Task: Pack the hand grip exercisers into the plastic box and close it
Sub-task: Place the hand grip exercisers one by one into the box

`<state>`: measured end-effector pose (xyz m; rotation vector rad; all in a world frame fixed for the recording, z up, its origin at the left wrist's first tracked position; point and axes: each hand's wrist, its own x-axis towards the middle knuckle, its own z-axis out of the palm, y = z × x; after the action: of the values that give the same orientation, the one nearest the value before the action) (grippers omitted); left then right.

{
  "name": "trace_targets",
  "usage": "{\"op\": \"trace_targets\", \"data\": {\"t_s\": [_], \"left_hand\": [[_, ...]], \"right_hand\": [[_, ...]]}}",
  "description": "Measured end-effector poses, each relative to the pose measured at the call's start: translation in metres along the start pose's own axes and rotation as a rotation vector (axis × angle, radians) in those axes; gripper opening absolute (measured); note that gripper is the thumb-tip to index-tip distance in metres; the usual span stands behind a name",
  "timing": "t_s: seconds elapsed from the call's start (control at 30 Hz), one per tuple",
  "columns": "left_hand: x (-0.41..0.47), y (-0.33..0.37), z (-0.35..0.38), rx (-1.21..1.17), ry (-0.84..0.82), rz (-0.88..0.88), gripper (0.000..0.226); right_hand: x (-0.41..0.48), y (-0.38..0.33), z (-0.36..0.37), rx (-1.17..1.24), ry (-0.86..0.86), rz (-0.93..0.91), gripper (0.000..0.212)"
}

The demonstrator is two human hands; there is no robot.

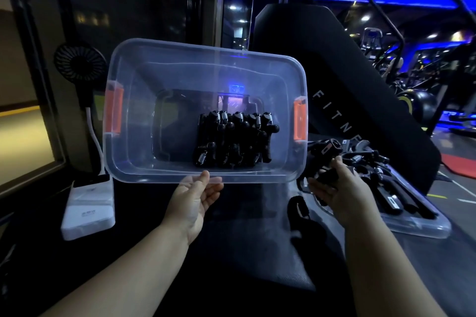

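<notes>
Nearest the viewer, the left hand (194,201) lies flat and palm-up, its straight fingertips touching the near rim of the plastic box (134,116) and gripping nothing. The right hand (340,188), just off the box's near right corner, has its fingers curled round one black hand grip exerciser (325,175).

The box seems tipped toward the person and is steadied only by those fingertips. If the left hand slips or the exerciser is dropped in hard, the box may well rock or slide and the packed pieces could shift or spill over the near rim. The sprung handles also look likely to snag on one another, so a carelessly placed piece could sit proud and stop the lid seating later.

Inside the box, a tight block of packed exercisers (231,141) fills the right part of the floor, while the left part is bare. Orange latches (114,112) sit on both short ends, unfastened.

To the right of the box, what seems to be its clear lid (422,226) lies flat, with a heap of loose exercisers (381,183) on it, so packing looks well short of done.

Left of the box are a white power bank (87,211) and a small fan (79,64). Behind the box stands a black padded backrest (309,54).
</notes>
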<state>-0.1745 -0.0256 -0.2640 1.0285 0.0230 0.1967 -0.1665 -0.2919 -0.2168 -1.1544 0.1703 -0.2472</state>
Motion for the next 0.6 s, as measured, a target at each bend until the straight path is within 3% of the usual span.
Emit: {"op": "trace_targets", "data": {"t_s": [0.07, 0.17, 0.27, 0.37, 0.53, 0.6], "left_hand": [[-0.001, 0.001, 0.001, -0.005, 0.003, 0.001, 0.011], [-0.002, 0.001, 0.001, -0.006, 0.005, 0.006, 0.009], [-0.003, 0.001, 0.002, -0.003, 0.003, 0.006, 0.01], [-0.003, 0.002, 0.002, -0.008, 0.002, 0.003, 0.009], [-0.002, 0.001, 0.0, 0.002, -0.007, -0.004, 0.015], [-0.002, 0.001, -0.001, 0.002, -0.008, -0.007, 0.014]], "right_hand": [[-0.008, -0.003, 0.002, 0.089, 0.006, -0.06, 0.017], [-0.019, -0.009, 0.004, 0.144, 0.031, -0.104, 0.018], [-0.026, -0.011, 0.006, -0.012, 0.056, -0.244, 0.025], [-0.03, -0.009, 0.014, -0.131, 0.033, -0.385, 0.015], [-0.024, 0.001, 0.029, -0.321, 0.018, -0.53, 0.059], [-0.024, 0.005, 0.035, -0.446, 0.055, -0.599, 0.065]]}}
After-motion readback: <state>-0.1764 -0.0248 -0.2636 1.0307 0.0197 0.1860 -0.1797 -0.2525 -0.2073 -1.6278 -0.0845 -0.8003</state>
